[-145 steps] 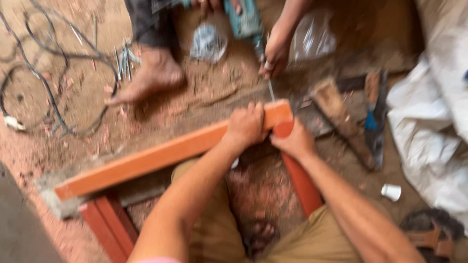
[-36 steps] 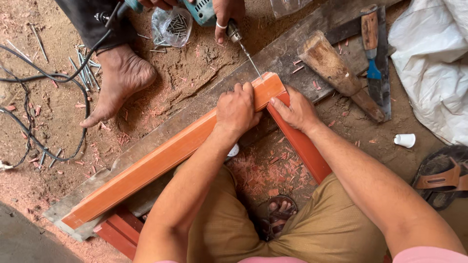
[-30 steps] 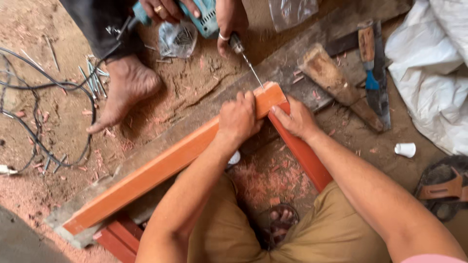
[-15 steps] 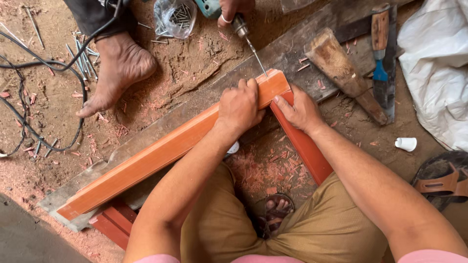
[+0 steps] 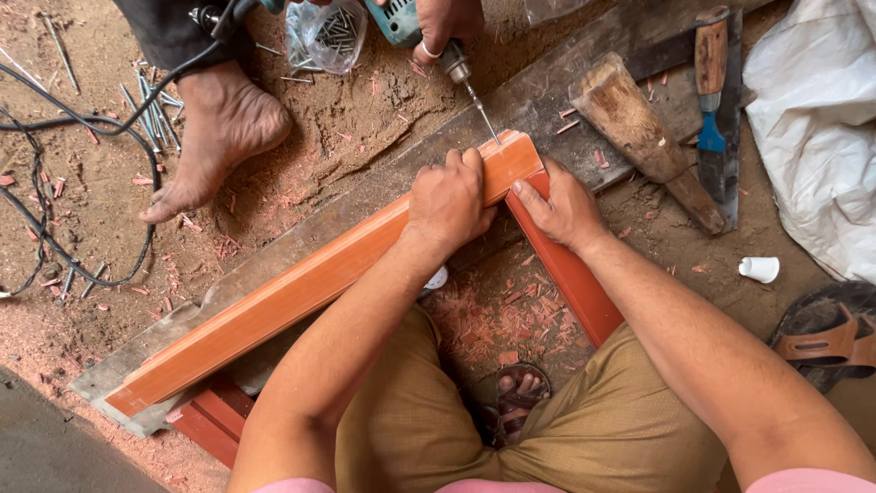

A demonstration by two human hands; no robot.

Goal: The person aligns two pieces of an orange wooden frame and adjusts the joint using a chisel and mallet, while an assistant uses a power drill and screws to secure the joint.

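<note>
— Since half a second back, the co-worker's drill bit (image 5: 480, 111) has come down until its tip sits at the mitred corner (image 5: 513, 146) of the 2 orange wooden bars.

— And the holding hands?

— Left hand (image 5: 447, 196) stays clamped flat over the long orange bar (image 5: 292, 292), fingers curled over its top edge near the joint. Right hand (image 5: 564, 205) grips the short orange bar (image 5: 568, 274), thumb pressed against its end; both bars meet under the bit.

— What lies beneath?

— Rough grey plank (image 5: 547, 91) on a dirt floor (image 5: 82, 274) strewn with reddish shavings. Smooth painted timber against coarse sawdust.

— Anything wrapped or bagged?

— Clear plastic bag of nails (image 5: 328, 32) at the top, beside the teal drill (image 5: 397, 20). White crumpled sack (image 5: 812, 137) on the right, a small white cap (image 5: 759, 268) below it. Wooden mallet (image 5: 643, 137) and chisel (image 5: 716, 100) rest nearby.
</note>
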